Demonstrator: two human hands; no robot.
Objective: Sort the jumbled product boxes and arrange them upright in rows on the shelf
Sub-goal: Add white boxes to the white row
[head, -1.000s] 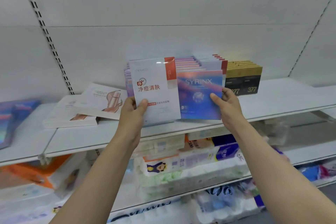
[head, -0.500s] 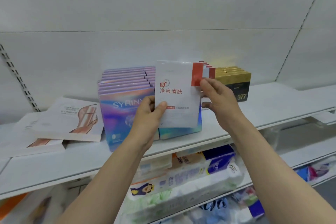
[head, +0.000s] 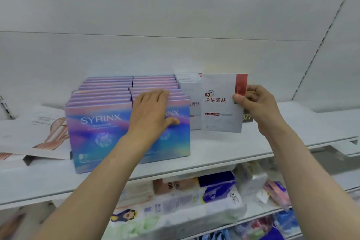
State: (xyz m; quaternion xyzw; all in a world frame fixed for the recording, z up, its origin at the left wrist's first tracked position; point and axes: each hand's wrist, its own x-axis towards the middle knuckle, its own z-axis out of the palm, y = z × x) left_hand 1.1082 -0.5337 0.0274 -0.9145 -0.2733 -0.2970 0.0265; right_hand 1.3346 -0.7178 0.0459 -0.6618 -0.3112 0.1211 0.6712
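White-and-red box held upright at the shelf; iridescent rows steadied.
Right hand [head: 257, 105] pinches the white box with red strip [head: 222, 103] by its right edge, upright, just above the white shelf [head: 224, 150], in front of a matching white row [head: 190, 91]. Left hand [head: 151, 111], fingers straight, rests over the right-hand SYRINX row [head: 161, 91]; a second SYRINX row [head: 97, 122] stands beside it on the left. Flat-lying white boxes [head: 39, 132] at far left; dark box marked 377 [head: 247, 117] mostly hidden behind the held box.
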